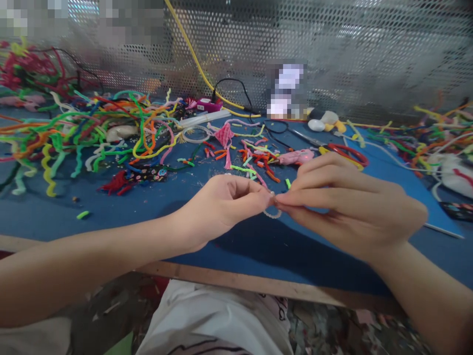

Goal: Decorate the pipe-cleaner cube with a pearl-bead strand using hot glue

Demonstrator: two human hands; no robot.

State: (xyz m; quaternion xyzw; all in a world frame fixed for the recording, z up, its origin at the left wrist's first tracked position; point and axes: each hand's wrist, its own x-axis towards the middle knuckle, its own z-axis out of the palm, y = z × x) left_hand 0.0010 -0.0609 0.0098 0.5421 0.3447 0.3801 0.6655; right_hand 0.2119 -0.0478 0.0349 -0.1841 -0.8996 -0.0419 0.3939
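Observation:
A small loop of clear beads (272,215) hangs just below my fingertips, above the blue table. My left hand (225,204) pinches its top between thumb and forefinger. From the other side my right hand (347,202) pinches at the same spot, its fingertips almost touching the left ones. Fingers hide most of the join between them. Beyond the hands lie a pink fuzzy piece with a tassel (224,135), short cut bits of pipe cleaner (262,160) and a pink object (296,157) of unclear kind.
Tangled coloured pipe cleaners (144,123) heap up at the left, with more (424,143) at the right. Red-and-yellow-handled scissors (349,155) lie past my right hand. Translucent sticks (205,118) and a purple box (209,105) sit near the perforated metal panel (351,59).

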